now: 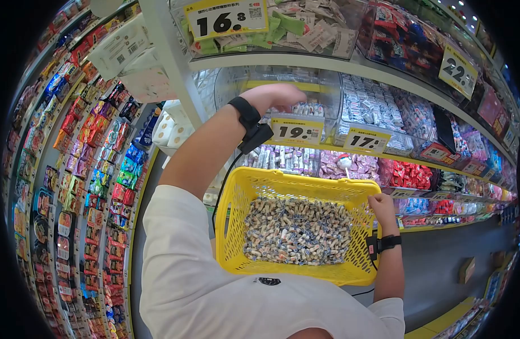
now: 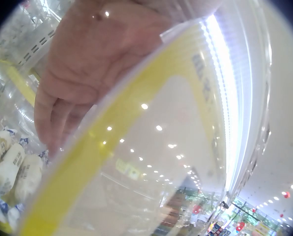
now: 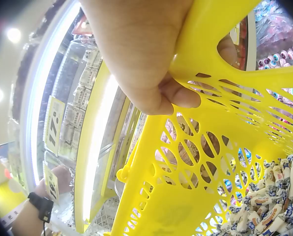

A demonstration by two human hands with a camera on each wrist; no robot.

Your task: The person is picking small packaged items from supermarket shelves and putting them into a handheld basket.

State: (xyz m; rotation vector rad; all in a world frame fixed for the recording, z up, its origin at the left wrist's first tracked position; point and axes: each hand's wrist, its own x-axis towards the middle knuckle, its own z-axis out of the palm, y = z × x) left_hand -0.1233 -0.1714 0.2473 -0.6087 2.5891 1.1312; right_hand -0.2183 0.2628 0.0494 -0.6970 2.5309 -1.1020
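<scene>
My left hand (image 1: 283,94) reaches over the front of a clear shelf bin (image 1: 305,90) above the 19.8 price tag (image 1: 297,130). In the left wrist view its fingers (image 2: 55,125) point down, fairly straight, toward white wrapped candies (image 2: 11,167) in the bin and hold nothing that I can see. The bin's clear front with a yellow strip (image 2: 136,123) covers the fingertips. My right hand (image 1: 381,206) grips the right rim of a yellow plastic basket (image 1: 305,183); its thumb and fingers (image 3: 151,73) curl round the rim (image 3: 220,54). Several wrapped candies (image 1: 296,230) fill the basket.
Shelves of clear bins with wrapped sweets and yellow price tags (image 1: 366,139) run ahead and to the right. A rack of hanging snack packets (image 1: 79,169) lines the left side. Grey aisle floor (image 1: 440,271) lies to the right, with a small box (image 1: 468,270) on it.
</scene>
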